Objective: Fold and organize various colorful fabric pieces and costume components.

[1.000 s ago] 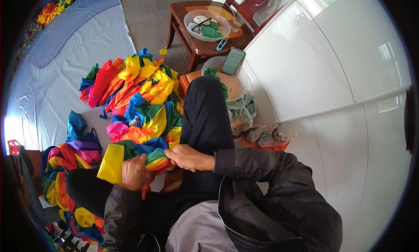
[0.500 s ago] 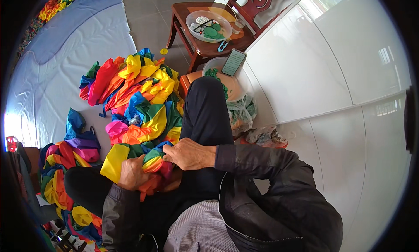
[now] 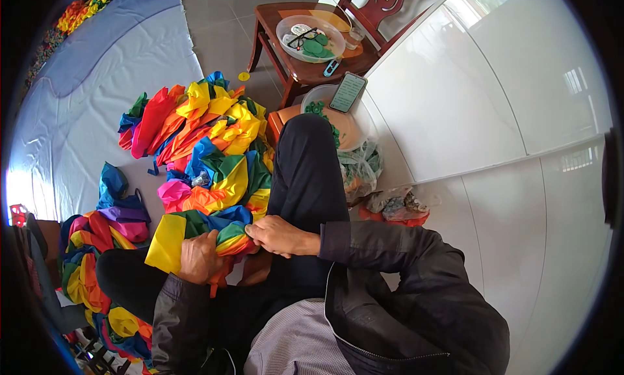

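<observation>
A rainbow-striped piece of thin fabric (image 3: 168,244) is stretched between my two hands, just above my lap. My left hand (image 3: 200,258) is closed around it, with a yellow panel hanging out on the left and green and blue folds above. At the right end of the bunched cloth, my right hand (image 3: 278,236) pinches a green and yellow edge between thumb and fingers. Beyond my hands lies a large heap of rainbow fabric (image 3: 229,180), reaching to my raised knee. What my curled fingers cover cannot be seen.
More rainbow cloth (image 3: 84,271) is piled at the left. A wooden chair (image 3: 270,19) carries a clear bowl (image 3: 286,38) of green round pieces and black glasses. Nearby are a phone (image 3: 348,92) on a plastic tub (image 3: 359,125), plastic bags (image 3: 359,169) and a white tiled wall (image 3: 442,89).
My right hand has shifted slightly right and down, pinching the cloth's edge. The yellow panel in my left hand has moved a little to the left, and a blue fold shows more.
</observation>
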A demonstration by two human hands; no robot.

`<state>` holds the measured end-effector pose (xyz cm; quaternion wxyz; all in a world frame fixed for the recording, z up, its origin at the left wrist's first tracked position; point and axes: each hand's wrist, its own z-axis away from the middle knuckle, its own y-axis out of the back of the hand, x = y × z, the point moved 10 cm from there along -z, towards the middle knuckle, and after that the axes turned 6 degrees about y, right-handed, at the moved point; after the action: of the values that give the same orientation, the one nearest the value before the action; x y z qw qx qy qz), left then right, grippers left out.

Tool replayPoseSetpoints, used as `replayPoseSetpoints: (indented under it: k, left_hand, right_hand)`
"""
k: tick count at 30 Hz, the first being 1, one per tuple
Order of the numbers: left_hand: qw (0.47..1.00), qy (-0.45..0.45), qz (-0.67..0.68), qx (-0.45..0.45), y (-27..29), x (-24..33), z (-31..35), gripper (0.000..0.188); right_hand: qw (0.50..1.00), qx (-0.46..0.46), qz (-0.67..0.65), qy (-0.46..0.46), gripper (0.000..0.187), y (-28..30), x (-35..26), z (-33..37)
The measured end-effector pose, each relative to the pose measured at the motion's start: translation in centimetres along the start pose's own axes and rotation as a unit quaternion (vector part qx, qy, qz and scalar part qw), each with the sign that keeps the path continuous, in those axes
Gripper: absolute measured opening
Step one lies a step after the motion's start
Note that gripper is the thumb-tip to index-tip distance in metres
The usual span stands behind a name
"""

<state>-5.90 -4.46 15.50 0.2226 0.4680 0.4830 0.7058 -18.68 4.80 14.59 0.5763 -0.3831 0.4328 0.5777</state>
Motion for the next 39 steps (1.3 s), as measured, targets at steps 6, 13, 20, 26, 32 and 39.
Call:
replayPoseSetpoints:
  k: [6,13,20,26,32,39]
  left_hand:
    - [1.0,0.008,-0.002,-0.005,0.0,-0.2,-0.3,0.04]
    - [0.997,0.028,0.068,-0.02,1.4,0.0,-0.8,0.047]
    - [0.995,0.026,0.082,-0.056,0.4,-0.1,-0.5,0.056]
    - [0.997,0.019,0.067,-0.044,0.2,-0.2,-0.1,0.05]
    - [1.0,-0.011,0.028,-0.001,0.6,0.5,-0.2,0.035]
    - [1.0,-0.014,0.024,0.012,0.7,0.6,-0.4,0.031]
  right_hand:
    - [0.992,-0.033,-0.016,-0.125,0.041,-0.7,2.2,0.7]
    - [0.911,0.015,0.328,0.249,0.034,0.5,-5.4,1.0]
    - [0.919,-0.013,0.324,0.225,0.032,-0.1,-5.0,0.9]
    - [0.931,0.0,0.297,0.214,0.034,-0.5,-3.6,0.6]
    - [0.93,0.038,0.222,0.291,0.039,-0.7,-3.5,0.8]
    - [0.994,-0.008,0.083,0.065,0.04,-0.1,-1.8,0.6]
